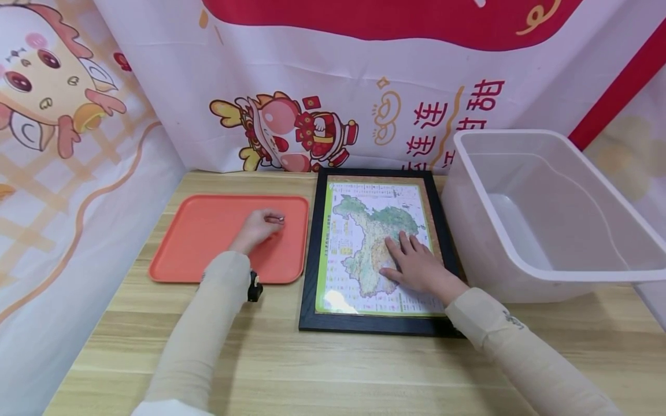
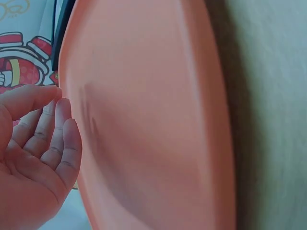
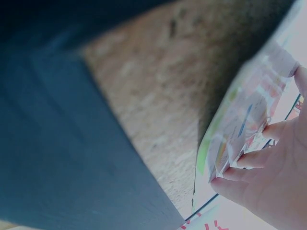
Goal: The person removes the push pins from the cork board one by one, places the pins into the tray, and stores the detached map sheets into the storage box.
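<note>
Above the right part of a coral-red tray (image 1: 208, 231), my left hand (image 1: 256, 229) has its thumb and index finger pinched together. A tiny shiny pale thing (image 1: 281, 219) shows at those fingertips, too small to tell its kind. The left wrist view shows this hand (image 2: 38, 148) with the other fingers loosely bent; the tiny thing is hidden there. My right hand (image 1: 413, 266) rests with spread fingers on a printed map sheet (image 1: 364, 231). The sheet lies on a black-framed cork board (image 1: 380, 325). In the right wrist view, fingertips touch the glossy sheet (image 3: 244, 120) beside bare cork (image 3: 148, 105).
A large white plastic bin (image 1: 499, 231) stands right of the framed board, close to its edge. The wooden table (image 1: 291, 370) extends in front. Printed cloth (image 1: 312, 69) hangs behind and on the left side.
</note>
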The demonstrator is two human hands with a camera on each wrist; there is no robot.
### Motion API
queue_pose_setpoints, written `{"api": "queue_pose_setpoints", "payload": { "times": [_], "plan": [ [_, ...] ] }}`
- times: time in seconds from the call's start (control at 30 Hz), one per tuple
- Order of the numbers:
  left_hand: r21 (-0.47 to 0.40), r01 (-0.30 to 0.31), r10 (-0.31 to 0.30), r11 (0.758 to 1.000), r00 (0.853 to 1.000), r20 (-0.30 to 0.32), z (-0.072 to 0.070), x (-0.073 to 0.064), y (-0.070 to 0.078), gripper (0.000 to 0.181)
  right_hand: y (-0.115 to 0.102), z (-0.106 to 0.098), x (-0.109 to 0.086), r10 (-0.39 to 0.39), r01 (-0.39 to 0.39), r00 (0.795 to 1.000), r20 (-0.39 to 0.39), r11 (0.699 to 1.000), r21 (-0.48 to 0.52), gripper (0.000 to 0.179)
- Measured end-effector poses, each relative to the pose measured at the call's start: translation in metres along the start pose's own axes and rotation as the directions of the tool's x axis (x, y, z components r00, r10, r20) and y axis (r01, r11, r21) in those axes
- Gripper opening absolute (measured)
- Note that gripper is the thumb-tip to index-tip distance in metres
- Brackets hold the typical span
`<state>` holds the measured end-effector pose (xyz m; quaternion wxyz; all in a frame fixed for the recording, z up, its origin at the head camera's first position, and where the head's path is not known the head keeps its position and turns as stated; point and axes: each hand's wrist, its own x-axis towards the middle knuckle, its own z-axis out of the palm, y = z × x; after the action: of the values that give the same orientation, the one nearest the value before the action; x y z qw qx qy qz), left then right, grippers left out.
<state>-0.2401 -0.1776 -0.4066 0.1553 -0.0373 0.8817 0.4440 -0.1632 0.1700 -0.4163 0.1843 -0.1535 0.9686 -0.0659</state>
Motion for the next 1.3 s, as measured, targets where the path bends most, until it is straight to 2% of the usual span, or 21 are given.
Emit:
{"api": "queue_pose_setpoints", "payload": {
  "times": [0.2,0.4,0.67,1.3],
  "plan": [
    [0.031,-0.024,0.024,0.999,1.000,-0.009,-0.003,0.000,-0.010,0.035,0.001,-0.001,0.000,-0.001,0.001,1.000,0.005,1.000,0.001,0.081],
    [0.040,-0.021,0.021,0.999,1.000,-0.006,-0.005,-0.002,-0.018,0.037,0.002,0.000,0.001,0.002,-0.002,1.000,0.006,1.000,0.001,0.081],
    [0.046,-0.019,0.019,0.999,1.000,-0.006,-0.008,-0.004,-0.021,0.037,0.000,0.001,0.000,-0.002,0.002,1.000,-0.001,1.000,0.004,0.081],
    [-0.016,-0.006,0.006,1.000,1.000,-0.001,-0.010,-0.005,-0.024,0.039,0.002,0.001,0.003,0.005,-0.005,1.000,0.008,1.000,0.010,0.082]
  ]
}}
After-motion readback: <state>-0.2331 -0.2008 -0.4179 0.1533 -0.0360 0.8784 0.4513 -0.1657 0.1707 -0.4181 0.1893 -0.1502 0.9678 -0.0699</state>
